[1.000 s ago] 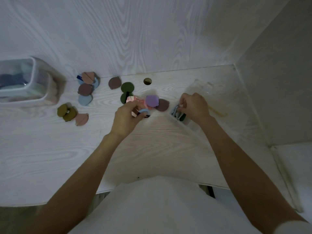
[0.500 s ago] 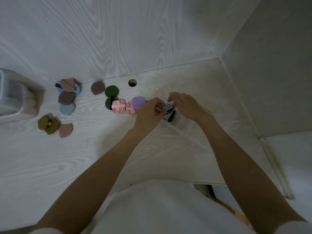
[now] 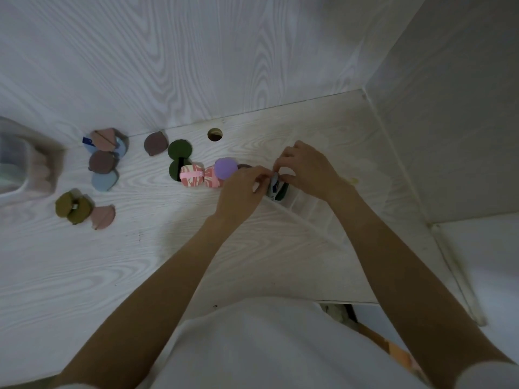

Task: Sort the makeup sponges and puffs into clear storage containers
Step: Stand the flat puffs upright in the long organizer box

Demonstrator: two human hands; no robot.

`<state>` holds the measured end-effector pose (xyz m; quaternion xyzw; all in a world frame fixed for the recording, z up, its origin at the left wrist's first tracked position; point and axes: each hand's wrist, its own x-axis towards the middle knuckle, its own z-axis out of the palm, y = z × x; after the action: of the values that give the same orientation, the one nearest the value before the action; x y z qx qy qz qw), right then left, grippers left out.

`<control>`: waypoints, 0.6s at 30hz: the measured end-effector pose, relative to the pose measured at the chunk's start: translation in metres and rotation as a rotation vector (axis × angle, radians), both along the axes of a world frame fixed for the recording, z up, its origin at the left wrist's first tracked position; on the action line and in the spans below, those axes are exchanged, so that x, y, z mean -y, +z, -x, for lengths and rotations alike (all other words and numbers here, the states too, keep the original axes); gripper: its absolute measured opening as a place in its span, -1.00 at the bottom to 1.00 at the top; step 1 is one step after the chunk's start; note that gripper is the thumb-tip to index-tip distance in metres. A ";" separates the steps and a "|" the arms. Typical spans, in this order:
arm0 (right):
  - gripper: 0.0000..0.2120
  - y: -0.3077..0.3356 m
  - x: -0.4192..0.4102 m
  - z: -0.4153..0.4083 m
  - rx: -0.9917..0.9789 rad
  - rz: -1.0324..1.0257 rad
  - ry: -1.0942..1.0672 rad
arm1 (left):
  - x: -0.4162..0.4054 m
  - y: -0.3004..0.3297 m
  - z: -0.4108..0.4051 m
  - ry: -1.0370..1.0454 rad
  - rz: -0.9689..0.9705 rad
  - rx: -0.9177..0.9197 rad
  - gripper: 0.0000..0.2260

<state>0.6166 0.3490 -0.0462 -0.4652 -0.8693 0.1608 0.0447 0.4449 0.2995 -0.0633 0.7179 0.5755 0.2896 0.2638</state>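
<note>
My left hand (image 3: pixel 241 189) and my right hand (image 3: pixel 307 167) meet over the near-left end of a clear storage container (image 3: pixel 306 209) on the white desk. Both pinch a light blue puff (image 3: pixel 273 184) standing on edge in that container, beside a dark green puff (image 3: pixel 282 192). Just left of my hands lie a purple puff (image 3: pixel 225 167), two pink patterned puffs (image 3: pixel 193 175) and two dark green puffs (image 3: pixel 179 148). More puffs in brown, blue, pink and olive lie scattered at the left (image 3: pixel 102 161).
A second clear container (image 3: pixel 16 164) with things inside stands at the far left edge. A round cable hole (image 3: pixel 214 134) is in the desk by the back wall. A side wall closes the right; the desk's front edge is near my body.
My left hand carried a light blue puff from the pile rightward to the clear container, where it now meets my right hand. The camera view shifted to the right.
</note>
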 end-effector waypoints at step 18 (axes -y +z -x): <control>-0.85 0.001 -0.001 -0.011 -0.124 0.015 0.147 | -0.028 -0.011 0.004 -0.144 -0.028 -0.200 -0.89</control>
<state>0.6280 0.3503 -0.0457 -0.3897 -0.8954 0.1988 0.0832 0.4407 0.3279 -0.0744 0.7863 0.5418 0.2046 0.2153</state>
